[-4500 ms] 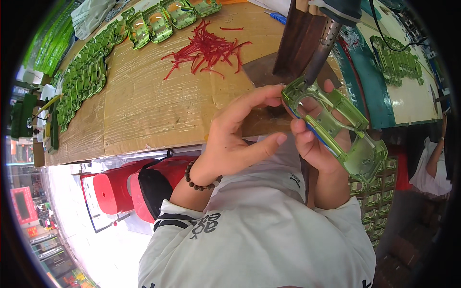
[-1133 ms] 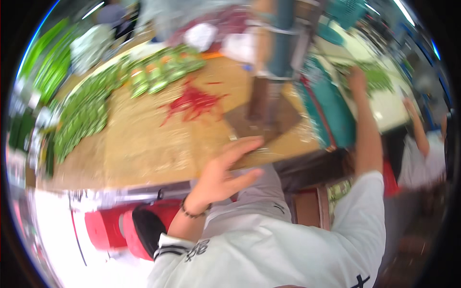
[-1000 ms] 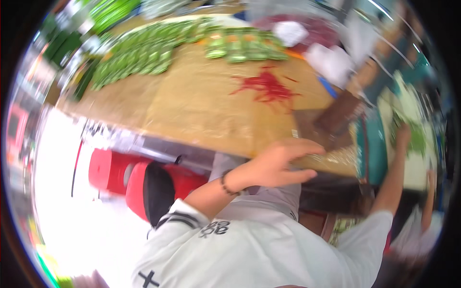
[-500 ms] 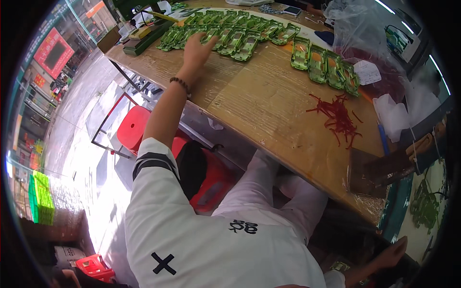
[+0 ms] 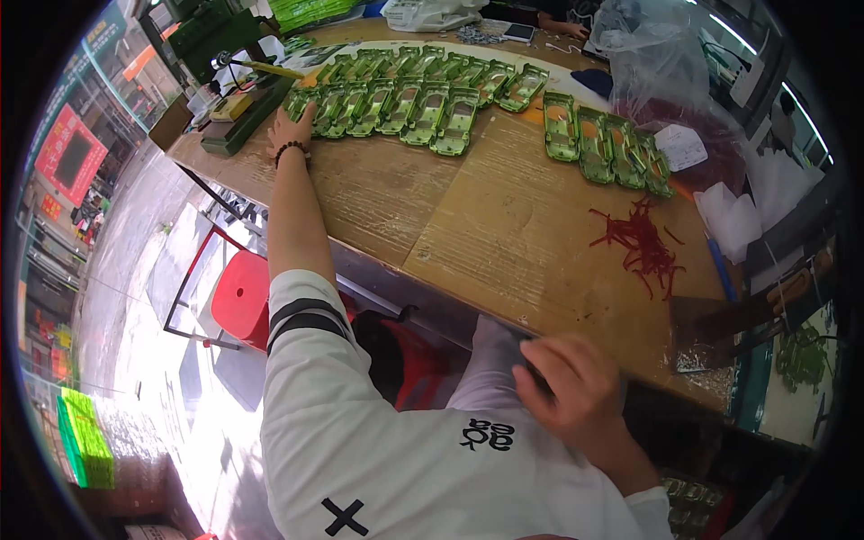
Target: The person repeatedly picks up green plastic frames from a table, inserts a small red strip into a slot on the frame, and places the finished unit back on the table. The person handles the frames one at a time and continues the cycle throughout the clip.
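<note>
Green toy car shells lie in two rows across the far left of the table, open hollow side up. At the near row's left end is my left hand, its thumb and fingers around the last shell, partly hiding it. A beaded bracelet circles that wrist. My right hand hangs over my lap by the table's near edge, slightly blurred. Its fingers are loosely bent and apart, and I see nothing in them. A shorter row of the same shells sits farther right.
Thin red strips lie heaped on the table's right. A green machine with a dark base stands beyond my left hand. Rightward are a white paper, clear plastic bags and a blue pen. A red stool stands left.
My left hand has moved left along the near row to its end shell. My right hand has risen from the lower right to over my lap. The view has shifted slightly.
</note>
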Demonstrator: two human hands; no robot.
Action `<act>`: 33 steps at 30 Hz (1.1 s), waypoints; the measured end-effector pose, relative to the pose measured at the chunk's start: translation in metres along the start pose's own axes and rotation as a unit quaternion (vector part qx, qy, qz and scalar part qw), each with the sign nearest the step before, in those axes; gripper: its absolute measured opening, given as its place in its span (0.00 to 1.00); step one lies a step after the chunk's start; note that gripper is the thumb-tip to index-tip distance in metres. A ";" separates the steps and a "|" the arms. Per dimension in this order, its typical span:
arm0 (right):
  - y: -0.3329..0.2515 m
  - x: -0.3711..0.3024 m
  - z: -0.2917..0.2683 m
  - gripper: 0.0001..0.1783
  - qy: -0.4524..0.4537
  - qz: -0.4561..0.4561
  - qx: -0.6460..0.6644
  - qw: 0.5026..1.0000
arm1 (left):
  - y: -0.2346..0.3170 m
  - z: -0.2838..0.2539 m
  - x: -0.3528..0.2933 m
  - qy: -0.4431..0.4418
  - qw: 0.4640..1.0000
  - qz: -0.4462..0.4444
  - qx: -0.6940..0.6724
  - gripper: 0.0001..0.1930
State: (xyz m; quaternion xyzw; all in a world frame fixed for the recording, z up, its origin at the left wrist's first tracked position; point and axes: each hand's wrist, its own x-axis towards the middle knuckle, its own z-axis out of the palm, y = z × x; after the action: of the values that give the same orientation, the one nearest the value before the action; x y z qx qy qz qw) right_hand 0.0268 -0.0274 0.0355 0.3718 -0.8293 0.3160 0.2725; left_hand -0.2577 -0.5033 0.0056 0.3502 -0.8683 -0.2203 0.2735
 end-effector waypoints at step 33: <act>0.078 0.094 0.068 0.32 -0.224 0.216 -0.198 0.930 | 0.026 -0.026 -0.109 -0.167 0.949 0.264 0.035 0.38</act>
State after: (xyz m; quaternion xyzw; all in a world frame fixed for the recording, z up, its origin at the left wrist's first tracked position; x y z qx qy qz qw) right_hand -0.1033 -0.0777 0.0310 0.1829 -0.9747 0.1057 0.0727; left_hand -0.1882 -0.4110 0.0050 0.0756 -0.9702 -0.1649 0.1606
